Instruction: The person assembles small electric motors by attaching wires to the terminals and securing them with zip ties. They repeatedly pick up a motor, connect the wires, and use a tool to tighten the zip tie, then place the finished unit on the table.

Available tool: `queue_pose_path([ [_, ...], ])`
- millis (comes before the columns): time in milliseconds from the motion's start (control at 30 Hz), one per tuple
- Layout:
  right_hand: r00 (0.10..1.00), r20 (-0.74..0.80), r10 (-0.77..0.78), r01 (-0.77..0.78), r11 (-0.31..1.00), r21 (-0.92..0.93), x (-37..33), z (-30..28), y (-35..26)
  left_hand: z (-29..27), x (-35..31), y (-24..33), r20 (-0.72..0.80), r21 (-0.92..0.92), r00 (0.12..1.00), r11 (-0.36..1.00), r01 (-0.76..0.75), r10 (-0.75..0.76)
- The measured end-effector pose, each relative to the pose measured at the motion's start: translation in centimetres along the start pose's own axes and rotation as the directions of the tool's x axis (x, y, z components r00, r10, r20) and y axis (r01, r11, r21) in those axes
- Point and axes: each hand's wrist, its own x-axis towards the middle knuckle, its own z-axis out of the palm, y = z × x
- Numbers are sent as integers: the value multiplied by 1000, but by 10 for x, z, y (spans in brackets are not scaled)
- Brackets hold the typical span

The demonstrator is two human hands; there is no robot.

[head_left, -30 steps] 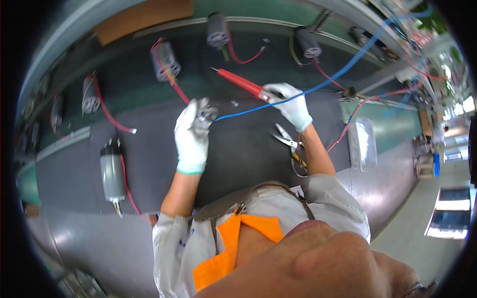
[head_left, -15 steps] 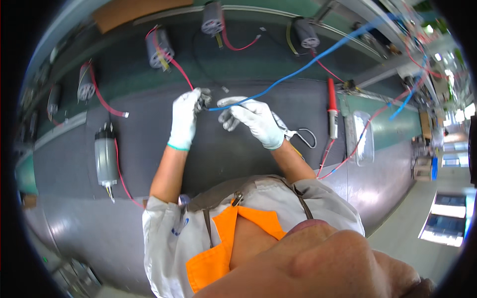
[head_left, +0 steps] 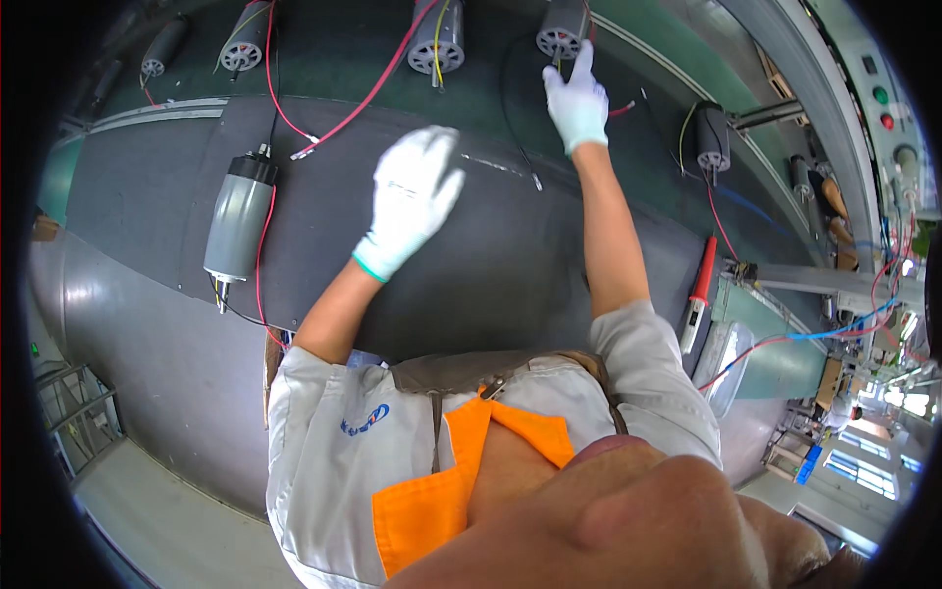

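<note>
My left hand [head_left: 414,191], in a white glove, hovers over the dark mat with its fingers extended and slightly blurred, and nothing shows in it. My right hand [head_left: 577,103], also gloved, reaches to the far side. Its forefinger points up at the front end of a grey motor [head_left: 563,31], thumb apart; whether it touches the motor I cannot tell. Left of that lies another grey motor [head_left: 437,44] with a red wire [head_left: 378,83] and a yellow-green wire [head_left: 441,49]. A black lead [head_left: 517,147] trails onto the mat between my hands.
A larger silver motor [head_left: 240,221] with a black cap lies at the left. More motors, such as one at the right [head_left: 712,137], line the far belt. A red-handled tool [head_left: 703,280] lies beside a clear plastic tray [head_left: 728,363]. A metal frame [head_left: 805,69] rises at the far right.
Both hands have parted; the left has let go of the red wire. My right hand has moved away from the blue cord to a far motor. The looped-handle tool no longer shows, and the view has shifted.
</note>
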Motion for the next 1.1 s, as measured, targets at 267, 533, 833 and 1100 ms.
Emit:
queue_pose_path([
  [267, 915, 309, 259, -396, 427, 813, 79, 54, 47, 83, 78, 3, 93, 161, 995, 987, 29, -45],
  [533, 860, 504, -71, -238, 819, 522, -40, -99, 6, 73, 46, 73, 487, -563, 794, 826, -34, 364],
  [833, 888, 260, -380, 256, 877, 408, -280, -77, -53, 21, -9, 43, 102, -517, 986, 840, 166, -132],
  [1100, 939, -35, -342, 342, 940, -16, -247, -75, -26, 0, -34, 39, 207, -410, 973, 894, 181, -102],
])
